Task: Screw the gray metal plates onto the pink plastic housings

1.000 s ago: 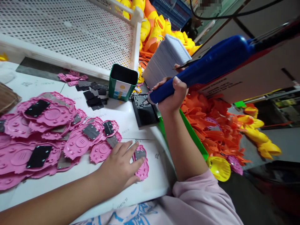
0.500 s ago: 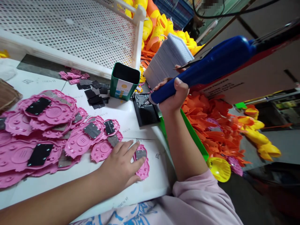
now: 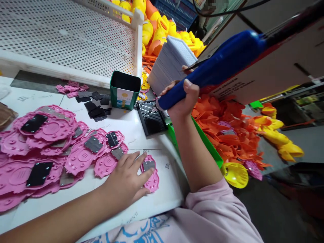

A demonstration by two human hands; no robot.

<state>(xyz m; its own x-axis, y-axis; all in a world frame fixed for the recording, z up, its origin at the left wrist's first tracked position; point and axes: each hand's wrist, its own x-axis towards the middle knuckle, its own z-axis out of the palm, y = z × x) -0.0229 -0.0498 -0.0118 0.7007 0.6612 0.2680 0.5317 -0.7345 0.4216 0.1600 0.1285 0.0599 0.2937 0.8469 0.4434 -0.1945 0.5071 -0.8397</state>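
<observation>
My left hand [image 3: 126, 176] lies with its fingers spread, thumb and fingertips at the left edge of a pink plastic part [image 3: 153, 182] with a grey cover plate on it. My right hand [image 3: 186, 98] is wrapped round a blue electric screwdriver [image 3: 217, 64]. Its tip points down at a black perforated screw tray [image 3: 154, 125]; whether a screw is on the tip is too small to tell. Left of my left hand, more pink parts [image 3: 83, 157] lie in overlapping piles, several with black or grey plates screwed on.
Beyond the piles lie loose black plates [image 3: 97, 109], a green tin [image 3: 124, 101] and a white perforated crate [image 3: 101, 54]. A white stack [image 3: 167, 64] stands behind the screw tray. On the right, a green bin [image 3: 207, 143] borders orange pieces [image 3: 225, 135] and a yellow piece [image 3: 235, 175].
The view has shifted a little, so most things on the table appear farther left. Both hands keep their poses, with the screwdriver tip still over the screw tray.
</observation>
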